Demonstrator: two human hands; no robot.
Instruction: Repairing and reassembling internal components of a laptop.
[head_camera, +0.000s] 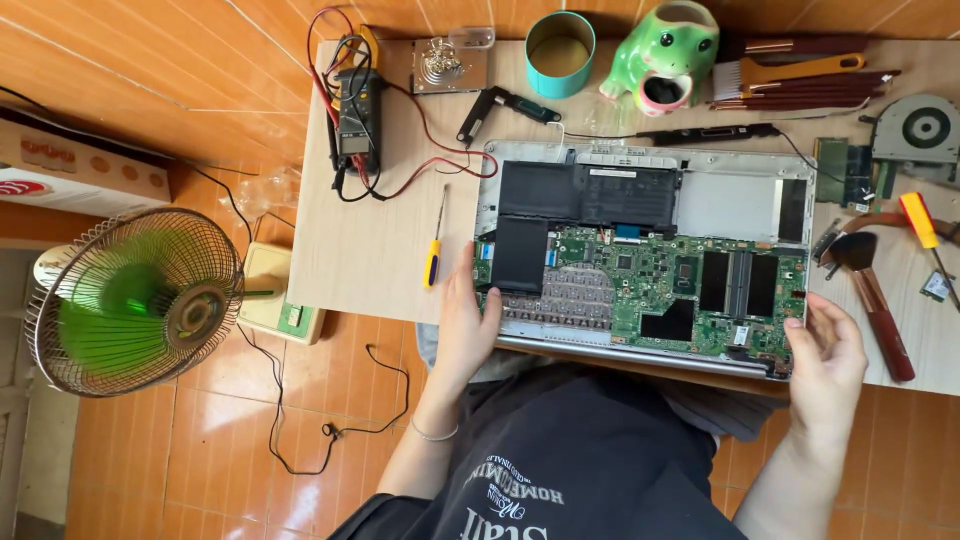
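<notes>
On the low wooden table (380, 250), an opened laptop (640, 255) is lying bottom-up with both hands gripping its near edge.

Beside the table on the tiled floor, a green wire-caged fan (135, 300) is standing. The laptop is sitting at the table's near side, its black battery and green circuit board showing. The left hand (465, 330) is grasping the near-left corner, fingers curling over the board's edge; the right hand (825, 360) is clasping the near-right corner, thumb resting on top. A green frog-shaped pot (665, 50) and a teal tin (560, 40) are standing along the far edge, a multimeter (357, 115) with red and black leads is lying at the far left, and a yellow-handled screwdriver (435, 245) is lying just left of the laptop.
</notes>
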